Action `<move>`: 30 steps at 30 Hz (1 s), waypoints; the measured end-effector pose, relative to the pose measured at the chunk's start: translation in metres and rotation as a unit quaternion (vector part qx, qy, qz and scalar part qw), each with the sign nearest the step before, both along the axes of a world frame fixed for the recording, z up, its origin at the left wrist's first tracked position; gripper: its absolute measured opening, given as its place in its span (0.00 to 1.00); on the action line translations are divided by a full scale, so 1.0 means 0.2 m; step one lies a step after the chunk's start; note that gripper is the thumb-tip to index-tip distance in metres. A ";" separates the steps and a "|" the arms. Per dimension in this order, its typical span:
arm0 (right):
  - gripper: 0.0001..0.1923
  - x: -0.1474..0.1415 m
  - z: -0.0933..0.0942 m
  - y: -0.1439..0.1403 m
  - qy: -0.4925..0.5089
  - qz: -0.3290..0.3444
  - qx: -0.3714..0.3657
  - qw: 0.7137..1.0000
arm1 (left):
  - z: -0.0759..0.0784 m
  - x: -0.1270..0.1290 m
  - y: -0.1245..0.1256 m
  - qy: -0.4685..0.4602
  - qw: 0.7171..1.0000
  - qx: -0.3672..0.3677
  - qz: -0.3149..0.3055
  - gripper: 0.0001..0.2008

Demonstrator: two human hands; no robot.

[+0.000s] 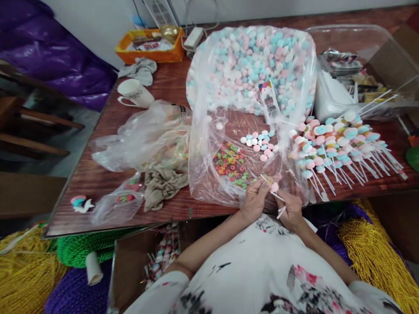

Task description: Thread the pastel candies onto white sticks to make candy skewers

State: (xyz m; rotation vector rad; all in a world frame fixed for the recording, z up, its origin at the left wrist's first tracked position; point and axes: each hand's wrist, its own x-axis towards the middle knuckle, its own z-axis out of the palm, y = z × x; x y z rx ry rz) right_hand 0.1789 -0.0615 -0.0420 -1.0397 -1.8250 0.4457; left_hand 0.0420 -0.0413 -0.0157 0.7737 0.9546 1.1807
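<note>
My left hand [255, 199] is closed around the upper part of a thin white stick [278, 198] that bears a pink disc [274, 187]. My right hand [291, 210] pinches the same stick lower down, with white stick ends showing below the fingers. Both hands are just above the near edge of a clear plastic bag [204, 179]. On it, close to my left hand, are small coloured rings [231, 163] in red, orange and green. Beyond them lie loose pastel discs [258, 141] in pink, blue and white. My fingers partly cover the stick's pieces.
A big bag of pastel discs [242, 61] fills the back. Threaded sticks [340, 146] are piled at right, before a clear plastic bin [330, 104]. Leftward are a mug [135, 93], a bag of rings [163, 139], a crumpled cloth [163, 185] and an orange basket [147, 56].
</note>
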 end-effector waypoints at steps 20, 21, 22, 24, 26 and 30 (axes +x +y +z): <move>0.09 -0.02 0.07 0.00 0.141 -0.094 -0.142 0.975 | 0.11 -0.23 0.13 0.340 0.917 0.204 -0.034 0.10; 0.09 -0.01 0.06 0.00 0.133 -0.091 -0.146 0.976 | 0.10 -0.23 0.15 0.393 0.884 0.243 -0.066 0.08; 0.10 -0.01 0.06 0.00 0.126 -0.087 -0.152 0.977 | 0.09 -0.22 0.17 0.446 0.846 0.275 -0.098 0.08; 0.11 -0.01 0.06 0.00 0.116 -0.079 -0.158 0.977 | 0.09 -0.18 0.19 0.551 0.764 0.308 -0.136 0.09; 0.10 0.00 0.06 -0.01 0.114 -0.073 -0.159 0.978 | 0.09 -0.15 0.21 0.632 0.695 0.306 -0.151 0.10; 0.11 0.01 0.08 -0.01 0.109 -0.065 -0.164 0.978 | 0.08 -0.14 0.24 0.663 0.670 0.296 -0.154 0.09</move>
